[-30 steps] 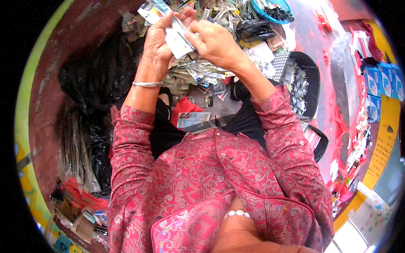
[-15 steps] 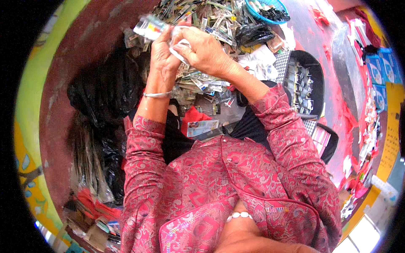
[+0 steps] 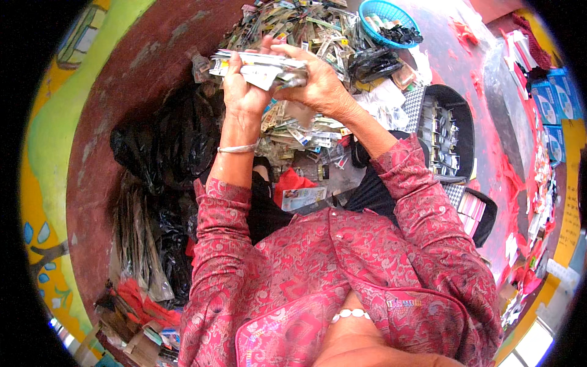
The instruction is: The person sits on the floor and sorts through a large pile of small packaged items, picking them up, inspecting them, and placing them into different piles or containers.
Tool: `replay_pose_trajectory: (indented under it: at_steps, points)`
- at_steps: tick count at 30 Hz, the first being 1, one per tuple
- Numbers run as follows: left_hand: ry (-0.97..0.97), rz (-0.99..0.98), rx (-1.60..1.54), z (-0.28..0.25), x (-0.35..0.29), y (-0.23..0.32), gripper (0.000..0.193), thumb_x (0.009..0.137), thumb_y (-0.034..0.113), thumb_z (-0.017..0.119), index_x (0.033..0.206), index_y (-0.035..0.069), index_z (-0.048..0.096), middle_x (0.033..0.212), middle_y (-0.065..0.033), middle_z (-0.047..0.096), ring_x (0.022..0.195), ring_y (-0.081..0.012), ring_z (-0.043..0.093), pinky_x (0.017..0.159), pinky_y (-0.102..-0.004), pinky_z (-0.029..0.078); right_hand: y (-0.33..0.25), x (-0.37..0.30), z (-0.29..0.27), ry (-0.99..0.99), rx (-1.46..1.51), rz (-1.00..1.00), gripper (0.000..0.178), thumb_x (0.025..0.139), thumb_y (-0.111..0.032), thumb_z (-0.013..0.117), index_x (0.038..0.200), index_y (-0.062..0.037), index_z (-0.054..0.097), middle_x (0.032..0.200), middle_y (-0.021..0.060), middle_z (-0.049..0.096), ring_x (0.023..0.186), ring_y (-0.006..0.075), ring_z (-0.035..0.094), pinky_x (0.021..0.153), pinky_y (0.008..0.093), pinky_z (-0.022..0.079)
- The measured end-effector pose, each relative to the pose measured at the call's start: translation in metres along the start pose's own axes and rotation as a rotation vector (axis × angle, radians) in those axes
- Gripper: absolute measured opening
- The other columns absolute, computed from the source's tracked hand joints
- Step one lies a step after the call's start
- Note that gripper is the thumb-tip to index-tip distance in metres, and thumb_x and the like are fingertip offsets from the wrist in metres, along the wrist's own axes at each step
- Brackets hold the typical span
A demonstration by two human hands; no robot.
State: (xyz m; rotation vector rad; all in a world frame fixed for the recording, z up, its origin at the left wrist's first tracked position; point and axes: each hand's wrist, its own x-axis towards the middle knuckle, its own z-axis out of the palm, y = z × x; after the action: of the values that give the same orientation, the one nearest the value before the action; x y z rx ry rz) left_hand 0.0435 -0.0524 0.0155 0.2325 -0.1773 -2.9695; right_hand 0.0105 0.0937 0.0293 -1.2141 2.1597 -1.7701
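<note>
While I watched from the head view, the left hand and right hand both gripped a stack of flat packets | stack was raised above the packet heap | blue basket beyond.

Packet heap ahead (black bags left)

Bright, even daylight, colours saturated, no hard shadows. Strongest glare at 4 to 5 o'clock, where a pale patch washes out. Heavy fisheye: black vignette all round, edges bend and smear toward the rim. Centre fairly sharp; fine detail at 12 o'clock is soft.
</note>
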Motion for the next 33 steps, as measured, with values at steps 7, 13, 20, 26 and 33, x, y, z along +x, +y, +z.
replay_pose_trajectory:
  at_steps: [7, 13, 20, 26, 33]
  points:
    - [0.025, -0.270, 0.270, -0.014, -0.002, -0.009, 0.041, 0.088, 0.030, 0.037, 0.108, -0.005, 0.046, 0.110, -0.0199, 0.051, 0.104, -0.0306, 0.048, 0.092, -0.0414, 0.038, -0.019, -0.002, -0.003, -0.108, -0.432, -0.282, 0.057, 0.059, -0.006, 0.064, 0.112, -0.0220, 0.054, 0.089, 0.0071, 0.054, 0.082, 0.0238, 0.056, 0.070, 0.0306, 0.046]
    - [0.066, -0.341, 0.299, -0.009, -0.009, -0.015, 0.037, 0.086, 0.033, 0.045, 0.102, 0.000, 0.049, 0.105, -0.0216, 0.052, 0.093, -0.0293, 0.055, 0.083, -0.0408, 0.045, -0.018, -0.005, -0.005, -0.132, -0.616, -0.346, 0.051, 0.055, -0.011, 0.066, 0.104, -0.0224, 0.056, 0.087, 0.0051, 0.055, 0.073, 0.0230, 0.058, 0.060, 0.0321, 0.047]
    - [-0.075, -0.406, 0.287, 0.020, -0.026, -0.021, 0.065, 0.084, 0.045, 0.045, 0.112, -0.012, 0.040, 0.114, -0.0198, 0.047, 0.107, -0.0231, 0.045, 0.096, -0.0343, 0.032, -0.010, 0.011, -0.042, 0.345, 0.398, 0.191, 0.017, 0.074, -0.014, 0.062, 0.088, -0.0035, 0.062, 0.079, 0.0038, 0.063, 0.066, 0.0115, 0.058, 0.062, 0.0245, 0.046]
    - [-0.192, -0.546, 0.947, 0.020, -0.036, -0.013, 0.051, 0.087, 0.033, 0.039, 0.114, -0.010, 0.043, 0.111, -0.0183, 0.052, 0.107, -0.0258, 0.048, 0.095, -0.0348, 0.034, 0.013, 0.023, -0.057, 0.704, 0.661, 0.372, 0.017, 0.069, -0.007, 0.064, 0.084, -0.0003, 0.060, 0.075, 0.0042, 0.062, 0.065, 0.0137, 0.059, 0.059, 0.0257, 0.047]
    - [-0.133, 0.393, 1.567, 0.047, -0.033, 0.000, 0.018, 0.081, 0.012, 0.052, 0.093, -0.001, 0.055, 0.091, -0.0104, 0.060, 0.081, -0.0167, 0.057, 0.074, -0.0275, 0.044, 0.011, 0.013, -0.039, 0.216, 0.206, 0.512, 0.031, 0.066, -0.031, 0.066, 0.082, -0.0034, 0.064, 0.076, 0.0076, 0.064, 0.070, 0.0134, 0.060, 0.067, 0.0285, 0.047]
